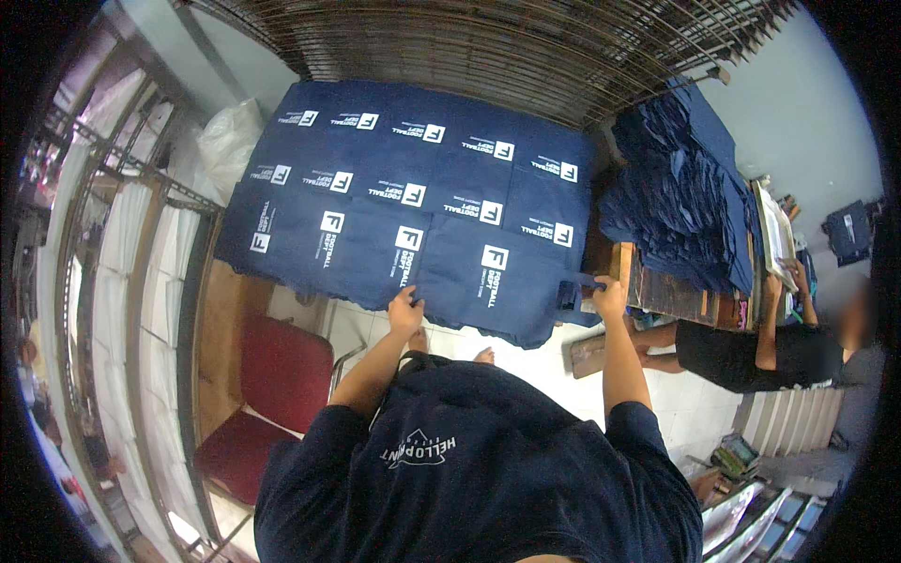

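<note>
Navy cloth pieces with white prints lie in overlapping rows across a large table. Nearest to me is a navy cloth piece (455, 281), its white print turned sideways. My left hand (405, 311) is closed on the near left edge of this piece, fingers curled over the fabric. On the other side, my right hand (608, 297) pinches the end of a narrow navy strap-like strip (580, 279) that runs out from the cloth at the right. Folds of dark fabric hang over the table's near edge.
A tall stack of navy cloth (671, 197) stands on a wooden table at right, where another person (751, 352) works at a frame. Wire racks rise behind. At left are a red chair (282, 375), shelves of white sheets (122, 281) and a clear plastic bag (230, 141).
</note>
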Available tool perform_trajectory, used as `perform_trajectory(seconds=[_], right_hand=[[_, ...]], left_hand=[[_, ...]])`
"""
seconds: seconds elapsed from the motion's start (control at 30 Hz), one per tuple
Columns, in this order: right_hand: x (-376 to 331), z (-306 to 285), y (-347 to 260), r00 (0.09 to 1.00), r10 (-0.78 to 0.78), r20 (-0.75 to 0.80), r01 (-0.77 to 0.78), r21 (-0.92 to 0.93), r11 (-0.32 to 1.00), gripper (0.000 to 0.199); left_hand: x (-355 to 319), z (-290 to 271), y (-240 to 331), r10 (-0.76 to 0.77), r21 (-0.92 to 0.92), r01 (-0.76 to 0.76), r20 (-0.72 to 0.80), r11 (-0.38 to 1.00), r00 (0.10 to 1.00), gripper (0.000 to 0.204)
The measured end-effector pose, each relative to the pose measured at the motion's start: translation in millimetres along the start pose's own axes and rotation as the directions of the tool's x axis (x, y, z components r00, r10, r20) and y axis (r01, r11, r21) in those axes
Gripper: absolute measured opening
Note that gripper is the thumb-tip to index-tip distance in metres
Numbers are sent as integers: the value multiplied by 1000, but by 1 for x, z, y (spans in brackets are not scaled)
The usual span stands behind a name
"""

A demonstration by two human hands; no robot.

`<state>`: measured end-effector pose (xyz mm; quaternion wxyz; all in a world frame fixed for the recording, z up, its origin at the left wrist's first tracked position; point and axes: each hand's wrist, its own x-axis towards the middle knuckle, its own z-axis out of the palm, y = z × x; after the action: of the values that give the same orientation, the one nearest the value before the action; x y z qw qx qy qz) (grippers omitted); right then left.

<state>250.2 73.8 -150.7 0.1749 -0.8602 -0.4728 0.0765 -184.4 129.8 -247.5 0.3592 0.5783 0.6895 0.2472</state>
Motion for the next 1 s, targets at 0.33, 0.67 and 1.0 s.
perform_trajectory(seconds=[0.33, 0.67, 1.0], right_hand=[[0, 19, 26, 994, -57, -98, 61, 41, 997, 26], [9, 28, 27, 997, 17, -81, -13, 54, 998, 28], [4, 20, 24, 998, 4, -70, 3, 90, 996, 33]], left_hand=[[-1, -3, -7, 90, 25, -90, -9, 996, 996, 41], [0, -3, -3, 8, -12, -7, 82, 1000, 997, 40], [7, 11, -31, 9, -79, -3, 80, 997, 997, 41]])
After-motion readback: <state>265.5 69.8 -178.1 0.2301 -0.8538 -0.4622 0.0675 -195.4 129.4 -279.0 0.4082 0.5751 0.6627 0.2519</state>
